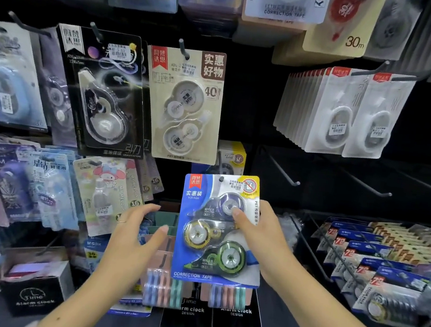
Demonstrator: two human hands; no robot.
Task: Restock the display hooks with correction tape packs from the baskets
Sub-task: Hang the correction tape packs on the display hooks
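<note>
My right hand [260, 230] grips a blue correction tape pack [218, 229] holding three dispensers, thumb on its front and fingers behind. The pack's hang hole sits on the tip of a display hook [221, 178]. To the left of the pack hovers my left hand [137, 231], fingers relaxed and spread, holding nothing. Just behind that pack hangs another one [233, 156] with a yellow corner. A wire basket [309, 249] at the right holds several blue and tan tape packs [375, 267].
Bare hooks [284, 171] [369, 185] jut out to the right of the held pack. Black [106, 93] and beige [186, 105] tape packs hang above, white packs [337, 113] at upper right. Alarm clock boxes [211, 320] and pastel items [164, 287] stand below the hands.
</note>
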